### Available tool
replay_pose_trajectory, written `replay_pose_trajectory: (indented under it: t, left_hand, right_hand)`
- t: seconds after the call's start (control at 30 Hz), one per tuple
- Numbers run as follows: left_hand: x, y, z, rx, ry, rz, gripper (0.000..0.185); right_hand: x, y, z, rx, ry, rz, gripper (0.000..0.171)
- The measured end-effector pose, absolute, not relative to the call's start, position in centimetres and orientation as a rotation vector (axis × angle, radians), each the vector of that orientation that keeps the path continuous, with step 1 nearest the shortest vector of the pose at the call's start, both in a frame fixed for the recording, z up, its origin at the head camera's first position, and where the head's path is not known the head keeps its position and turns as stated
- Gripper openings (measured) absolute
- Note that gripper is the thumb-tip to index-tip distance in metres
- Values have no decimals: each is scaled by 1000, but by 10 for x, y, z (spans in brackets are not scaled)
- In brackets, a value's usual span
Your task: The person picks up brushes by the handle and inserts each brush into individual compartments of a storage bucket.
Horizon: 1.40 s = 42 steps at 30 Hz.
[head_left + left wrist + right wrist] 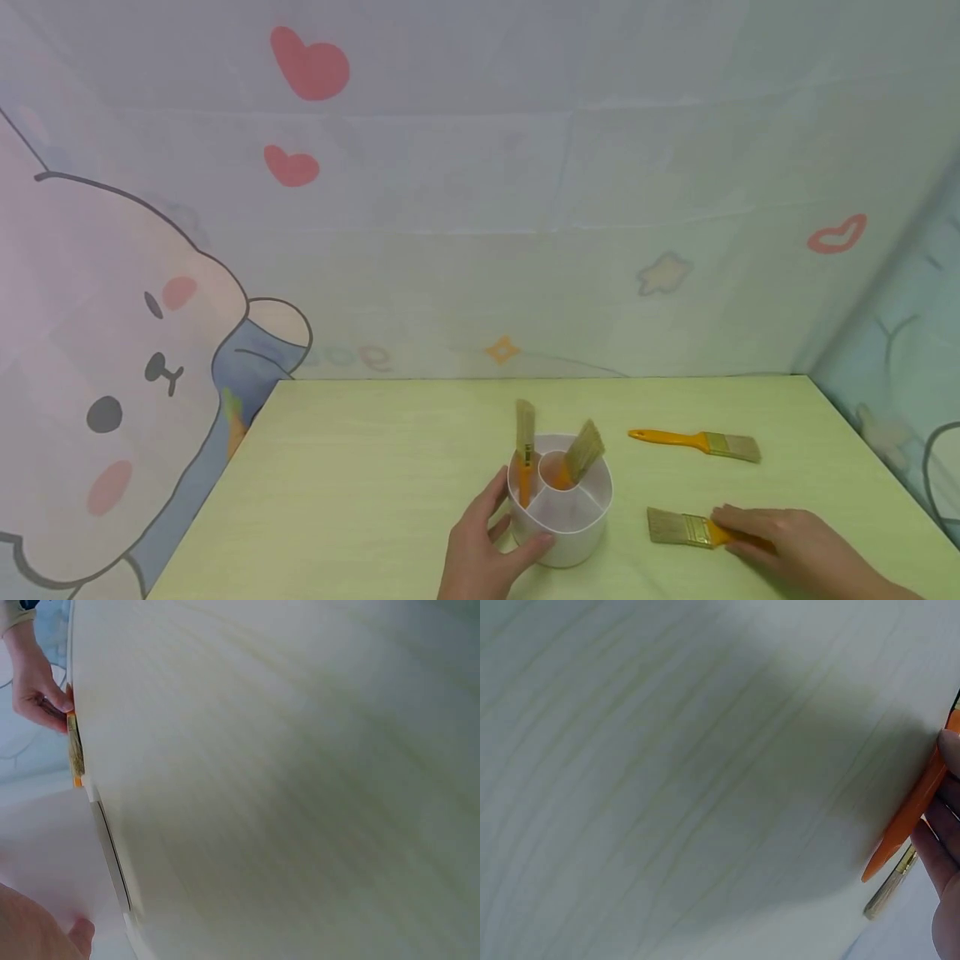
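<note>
A white round divided holder (570, 521) stands on the pale green table (360, 467), with two orange-handled brushes (525, 446) (581, 454) standing bristles-up in it. My left hand (483, 537) wraps round the holder's left side, thumb at the front. To the right lies a flat brush (686, 528), bristles pointing left; my right hand (783, 542) pinches its orange handle (907, 825). The left wrist view shows that hand (34, 682) on the brush (75, 746), and the holder's wall (45, 847) next to my left hand (37, 934).
A third loose brush (697, 443) lies further back on the right, its handle pointing left. Cartoon-printed cloth (480, 208) hangs behind and beside the table. The table's right edge (885, 467) runs close to my right hand.
</note>
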<state>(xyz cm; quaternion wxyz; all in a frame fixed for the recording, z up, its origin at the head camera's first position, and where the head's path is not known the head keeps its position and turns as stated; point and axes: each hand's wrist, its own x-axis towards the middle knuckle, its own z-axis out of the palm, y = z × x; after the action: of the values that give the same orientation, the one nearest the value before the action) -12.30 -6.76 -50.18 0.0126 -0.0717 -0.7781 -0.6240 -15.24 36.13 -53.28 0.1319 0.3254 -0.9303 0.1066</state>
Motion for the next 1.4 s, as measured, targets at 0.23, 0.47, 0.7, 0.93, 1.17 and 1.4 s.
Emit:
replay_pose_trajectory:
  t: [0.23,0.47,0.7,0.93,1.17,1.4]
  left_hand:
    - [-122,-68,-502,-230,-2395,-1960,95]
    - [-123,-68,-502,-234,-2399,-1954,95]
    - [-125,-68,-502,-253,-2418,-1939,94]
    - [-126,-69,-505,-257,-2426,-1933,94]
    - [-124,-69,-506,-265,-2413,-1936,94]
    - [-124,-69,-505,-259,-2408,-1951,94]
  right_hand:
    - [-154,357,-531,960,-2654,259,37]
    - [-160,357,-526,1003,-2610,251,34]
    - [-165,356,-523,1000,-2561,279,33]
    - [-166,349,-514,968,-2478,331,40]
    - [-161,324,-494,880,-2461,608,44]
    - [-152,299,-470,753,-2516,940,36]
